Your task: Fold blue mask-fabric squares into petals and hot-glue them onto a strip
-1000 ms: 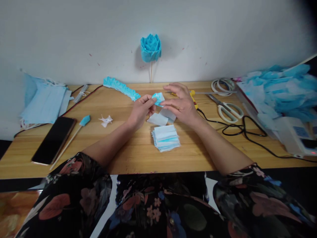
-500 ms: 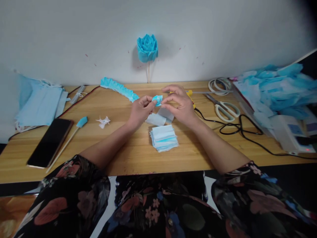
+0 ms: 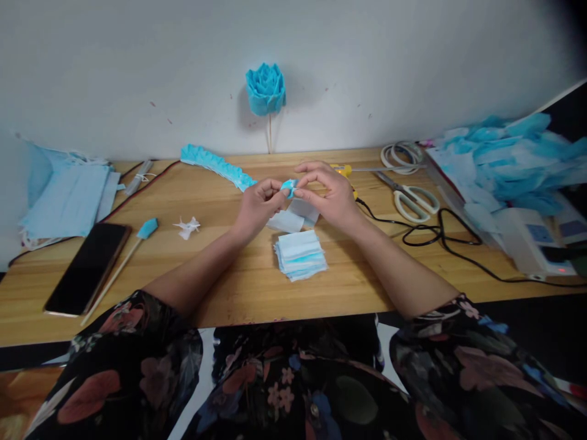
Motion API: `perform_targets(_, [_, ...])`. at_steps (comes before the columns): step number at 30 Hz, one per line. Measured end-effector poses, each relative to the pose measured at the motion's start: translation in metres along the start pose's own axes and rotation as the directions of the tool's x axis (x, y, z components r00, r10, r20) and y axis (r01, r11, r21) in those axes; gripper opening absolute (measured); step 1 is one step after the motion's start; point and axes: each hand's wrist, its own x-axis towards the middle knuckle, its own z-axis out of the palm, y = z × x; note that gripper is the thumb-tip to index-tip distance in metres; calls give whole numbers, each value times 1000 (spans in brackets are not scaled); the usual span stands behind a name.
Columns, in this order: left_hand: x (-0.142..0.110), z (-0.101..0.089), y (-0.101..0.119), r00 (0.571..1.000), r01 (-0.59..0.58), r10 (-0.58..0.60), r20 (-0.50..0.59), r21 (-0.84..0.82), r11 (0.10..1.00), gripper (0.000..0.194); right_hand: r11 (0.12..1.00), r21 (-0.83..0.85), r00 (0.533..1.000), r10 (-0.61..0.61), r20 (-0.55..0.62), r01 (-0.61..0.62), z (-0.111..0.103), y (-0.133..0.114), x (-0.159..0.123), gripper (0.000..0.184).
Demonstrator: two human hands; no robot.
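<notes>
Between my two hands is a small folded piece of blue mask fabric. My left hand pinches its left side with thumb and forefinger. From the right, my right hand pinches the other side between thumb and fingertips. Below them lies a stack of cut light-blue fabric squares, with loose pale pieces just behind it. A row of folded blue petals stretches out at the back left, its near end close to my left hand. Partly hidden behind my right hand lies a yellow glue gun.
A blue fabric rose stands on a stick against the wall. To the left are a phone, a blue-tipped stick and stacked masks. Scissors, a black cord and a blue scrap pile are on the right.
The blue piece between my hands has become smaller and more folded over. My right fingertips have moved in closer to my left ones. The whole view has shifted slightly.
</notes>
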Motion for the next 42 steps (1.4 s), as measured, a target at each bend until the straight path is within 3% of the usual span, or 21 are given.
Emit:
perform_targets(4, [-1,0,-1,1000,7,-7,8,11,1000,25,992,112,998,62,21,-64,3,-1,-1,11])
perform_targets(9, [-2,0,-1,1000,-3,3,28,6,1000,26,970,210,992,116,44,-122,4,4,-1,31])
perform_targets(16, [-1,-1,0,999,18,-19,37,28,999,29,965,217,988,128,91,-145,3,6,-2,42])
perform_targets(25, [-3,-2,1,984,38,-26,175,-70,997,42,930,313,981,170,93,-191,6,12,-2,48])
perform_targets(42, [0,-3,2,999,6,-10,-53,-74,997,30,896,353,962,228,151,-268,9,6,-3,64])
